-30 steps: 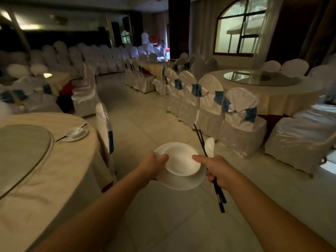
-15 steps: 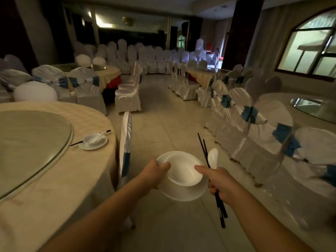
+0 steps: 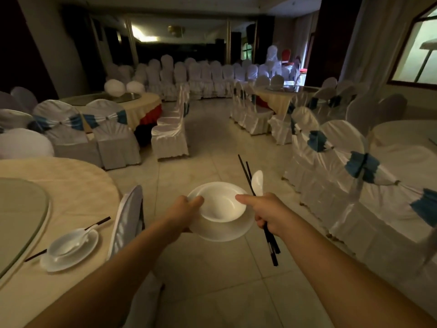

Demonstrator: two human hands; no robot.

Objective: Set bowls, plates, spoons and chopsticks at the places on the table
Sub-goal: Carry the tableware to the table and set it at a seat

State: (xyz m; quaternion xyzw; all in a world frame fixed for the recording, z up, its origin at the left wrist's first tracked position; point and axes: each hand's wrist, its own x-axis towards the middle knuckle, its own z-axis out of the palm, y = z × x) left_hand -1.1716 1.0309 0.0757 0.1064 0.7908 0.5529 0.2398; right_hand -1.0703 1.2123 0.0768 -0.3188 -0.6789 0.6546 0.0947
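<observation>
Currently both arms are extended fwd over the tiled floor, elbows slightly bent. Left hand (image 3: 186, 209) is clamped on the plate (image 3: 224, 232) rim, thumb over the edge of the bowl (image 3: 221, 204) stacked on it. Right hand (image 3: 267, 215) is fisted around the chopsticks (image 3: 247, 174) and spoon (image 3: 257, 182), thumb pressed on the bowl's rim. One place is already laid on the table (image 3: 71, 185) at left.

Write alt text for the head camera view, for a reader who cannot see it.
A person carries a white bowl on a white plate over a tiled floor, left hand at the rim, right hand also gripping black chopsticks and a white spoon. At left, a round table holds one finished setting, amid white-covered chairs.
</observation>
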